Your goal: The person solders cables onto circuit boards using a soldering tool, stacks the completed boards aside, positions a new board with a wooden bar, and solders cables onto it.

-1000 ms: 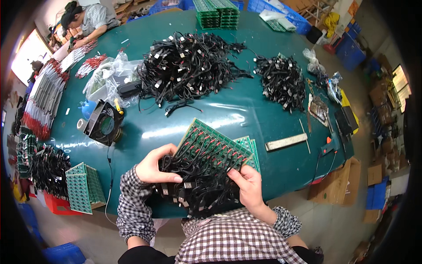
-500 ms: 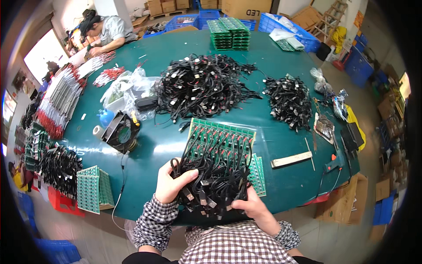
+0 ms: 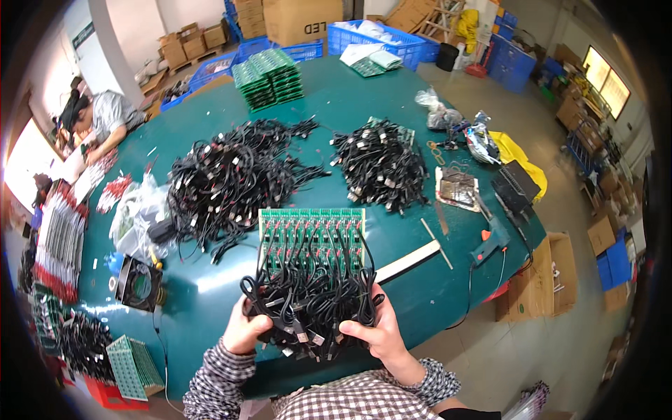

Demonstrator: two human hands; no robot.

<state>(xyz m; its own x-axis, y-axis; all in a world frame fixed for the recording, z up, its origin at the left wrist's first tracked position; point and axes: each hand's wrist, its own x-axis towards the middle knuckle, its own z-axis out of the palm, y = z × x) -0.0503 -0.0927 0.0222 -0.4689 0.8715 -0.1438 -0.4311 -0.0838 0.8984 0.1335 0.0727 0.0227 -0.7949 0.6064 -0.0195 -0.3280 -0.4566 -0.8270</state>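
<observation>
A green circuit board panel [image 3: 311, 234] is held up over the near edge of the table, with many black USB cables [image 3: 315, 304] wired to it and bunched across its near half. My left hand [image 3: 245, 327] closes on the left side of this bundle, thumb on top of the cables. On the right side my right hand [image 3: 374, 332] grips it the same way, its thumb over the cable plugs. The fingers under the bundle are hidden. Beyond the panel lie a big heap of black cables [image 3: 231, 175] and a smaller cable heap [image 3: 381, 164].
On the green table [image 3: 336, 91] stand stacked circuit boards [image 3: 269, 78], a small fan [image 3: 140, 283] and leaning board panels [image 3: 133, 367]. To the right lie a pale bar [image 3: 408, 261] and a glue gun [image 3: 490, 241]. A co-worker [image 3: 105, 119] bends over the far left edge.
My view has turned to the right, so the table things sit further left. Both hands still hold the panel and cables, now closer to the pale bar. A second panel beneath no longer shows.
</observation>
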